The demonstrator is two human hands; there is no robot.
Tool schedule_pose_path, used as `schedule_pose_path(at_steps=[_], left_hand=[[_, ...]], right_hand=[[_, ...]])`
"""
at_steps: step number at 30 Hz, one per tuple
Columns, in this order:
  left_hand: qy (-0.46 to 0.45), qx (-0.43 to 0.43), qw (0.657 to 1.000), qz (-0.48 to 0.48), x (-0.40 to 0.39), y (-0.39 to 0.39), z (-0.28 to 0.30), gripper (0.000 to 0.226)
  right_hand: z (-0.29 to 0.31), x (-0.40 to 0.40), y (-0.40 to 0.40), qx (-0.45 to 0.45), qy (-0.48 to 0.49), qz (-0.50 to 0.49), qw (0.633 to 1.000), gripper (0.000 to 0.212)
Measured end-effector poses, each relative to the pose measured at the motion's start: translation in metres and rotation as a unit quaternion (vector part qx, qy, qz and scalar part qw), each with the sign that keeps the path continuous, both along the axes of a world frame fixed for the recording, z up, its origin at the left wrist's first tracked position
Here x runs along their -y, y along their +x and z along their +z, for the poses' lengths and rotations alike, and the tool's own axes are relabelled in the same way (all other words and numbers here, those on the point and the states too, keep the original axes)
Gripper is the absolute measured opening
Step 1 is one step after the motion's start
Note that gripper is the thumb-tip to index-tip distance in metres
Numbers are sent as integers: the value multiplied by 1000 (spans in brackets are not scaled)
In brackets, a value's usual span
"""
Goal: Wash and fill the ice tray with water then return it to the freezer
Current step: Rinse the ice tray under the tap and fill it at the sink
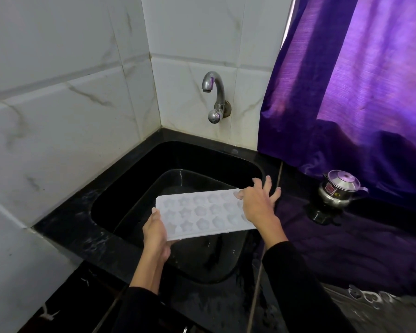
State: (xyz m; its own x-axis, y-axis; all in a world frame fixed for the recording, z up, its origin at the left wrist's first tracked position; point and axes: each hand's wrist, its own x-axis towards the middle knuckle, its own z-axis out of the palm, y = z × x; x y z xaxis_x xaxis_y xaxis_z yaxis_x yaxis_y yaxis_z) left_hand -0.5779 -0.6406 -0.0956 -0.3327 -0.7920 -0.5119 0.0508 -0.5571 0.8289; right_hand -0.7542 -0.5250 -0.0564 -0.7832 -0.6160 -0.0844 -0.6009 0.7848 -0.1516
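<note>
1. Black sleeves (298,284) cover both my forearms at the bottom of the view, and their lower ends run out of the picture.
2. My left hand (155,233) grips the near-left corner of the ice tray (202,213), thumb on top along the short edge; the fingers go underneath where I cannot see them.
3. My right hand (258,203) lies over the far-right end of the tray, thumb on its top edge and fingers spread straight past the rim, not curled round anything. That hand hides the tray's right end, so I cannot make out how many moulds are there.
4. The tray is white, held roughly level above the sink (135,179), with rows of star and flower shaped moulds facing up. Whether they hold water is too faint to tell.
5. Inside the black sink sits a dark tub (178,176), partly hidden behind the tray; its contents are hard to make out against the black.
6. The metal tap (214,97) sticks out of the white tiled wall (65,92) above the far side of the sink, well apart from the tray, with no stream coming from it.
7. On the dark counter (346,236) to the right stands a small steel pot with a lid (339,188), just below a purple curtain (358,80) whose top and right side are cut off.
</note>
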Motion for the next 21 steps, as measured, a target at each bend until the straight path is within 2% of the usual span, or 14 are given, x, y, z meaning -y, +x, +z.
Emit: schedule_pose_path(at_steps=[2,9,12,15,21], left_hand=[[4,2,1000,0,0,-1,0,40],[2,2,1000,-1,0,-1,1,36],[0,-2,1000,-2,-1,-1,0,35],[0,-3,1000,-2,-1,0,0,34],[12,-2,1000,2,2,2,-4,37]], right_hand=[[1,1,-2,2,1,-4,1000,52],[1,0,0,12,-8,-3,1000,37],[4,2,-3,12,2,-11,1000,43],[4,5,1,21,-9,-10,1000,37],[0,4,2,33,-39,-11,999,40]])
